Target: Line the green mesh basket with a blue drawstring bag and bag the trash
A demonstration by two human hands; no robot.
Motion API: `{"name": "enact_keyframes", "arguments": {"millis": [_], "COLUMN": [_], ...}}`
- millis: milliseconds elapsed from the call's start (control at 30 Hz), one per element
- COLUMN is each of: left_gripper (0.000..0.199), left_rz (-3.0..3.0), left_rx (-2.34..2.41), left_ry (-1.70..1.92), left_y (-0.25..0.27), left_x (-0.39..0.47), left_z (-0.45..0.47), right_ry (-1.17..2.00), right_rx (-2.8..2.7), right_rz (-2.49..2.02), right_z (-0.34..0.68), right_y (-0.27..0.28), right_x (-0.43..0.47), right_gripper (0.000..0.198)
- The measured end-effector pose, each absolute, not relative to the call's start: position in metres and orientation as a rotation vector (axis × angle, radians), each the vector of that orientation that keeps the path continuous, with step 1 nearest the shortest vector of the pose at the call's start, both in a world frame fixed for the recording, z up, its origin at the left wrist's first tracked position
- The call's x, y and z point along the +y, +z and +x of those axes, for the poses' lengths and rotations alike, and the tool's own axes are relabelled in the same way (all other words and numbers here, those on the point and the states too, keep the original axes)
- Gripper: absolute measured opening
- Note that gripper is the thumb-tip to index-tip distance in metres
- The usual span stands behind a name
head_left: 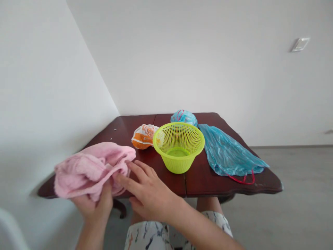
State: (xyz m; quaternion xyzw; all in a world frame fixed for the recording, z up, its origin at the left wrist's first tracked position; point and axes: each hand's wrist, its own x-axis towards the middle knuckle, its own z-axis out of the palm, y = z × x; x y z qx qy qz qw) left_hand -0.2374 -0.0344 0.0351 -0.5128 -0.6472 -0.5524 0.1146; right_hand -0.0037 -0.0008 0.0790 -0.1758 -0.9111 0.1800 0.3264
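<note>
Two hands are at a pink cloth (88, 166), which is bunched in loose folds at the front left of the table (221, 185), above its near edge. The left hand (92, 205) bears the cloth from below; its thumb points up against the near folds, while its other fingers are hidden in the fabric, so I cannot tell whether they pinch or lie flat. The right hand (148, 184) comes in from the right, back upward, with its fingers extended and slightly spread. Its index and middle fingertips touch the folded edge of the cloth, and its thumb stands lower, apart from the fabric.

A green basket (178, 165) stands upright near the middle of the table, to the right of the cloth. Just beside it, at its back left, sits an orange and white bag (142, 137), partly behind the mesh. A blue bundle (186, 117) with a red cord lies behind the basket. To the right, a blue bag (229, 151) lies spread flat, its red drawstring (253, 175) looped near the front edge. Below the table show the person's patterned shorts (147, 234). A white switch (300, 44) is on the wall (195, 69), high at the right.
</note>
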Motion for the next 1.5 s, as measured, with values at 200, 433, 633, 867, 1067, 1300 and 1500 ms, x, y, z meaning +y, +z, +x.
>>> {"name": "enact_keyframes", "arguments": {"millis": [200, 433, 633, 867, 1067, 1300, 1500], "left_gripper": [0.078, 0.097, 0.099, 0.072, 0.061, 0.052, 0.068], "left_rz": [-1.533, -1.686, -1.678, -1.943, -2.059, -2.182, -3.238], "left_rx": [-2.077, -2.412, -2.487, -2.307, -2.308, -2.269, -2.102], "left_ry": [-1.012, -0.755, -0.571, -0.602, -0.755, -1.448, -1.529], "left_y": [0.062, 0.048, -0.02, -0.082, -0.114, -0.081, -0.042], "left_x": [0.029, 0.089, 0.085, 0.014, -0.04, -0.058, -0.054], "left_z": [-0.342, -0.341, -0.341, -0.345, -0.327, -0.24, -0.117], "right_ry": [0.687, 0.371, -0.024, -0.25, -0.086, 0.459, 1.079], "right_rx": [-1.969, -1.552, -1.484, -1.78, -1.83, -1.524, -1.305], "right_rz": [-0.797, -1.283, -1.442, -1.745, -1.865, -1.548, -1.231], "right_z": [0.08, 0.214, 0.302, 0.396, 0.409, 0.334, 0.229], "right_y": [-0.029, -0.114, -0.093, -0.085, -0.104, -0.061, -0.02], "right_x": [-0.04, -0.075, -0.058, 0.038, 0.081, 0.032, -0.016], "right_gripper": [0.081, 0.036, 0.031, 0.057, 0.033, 0.026, 0.057]}}
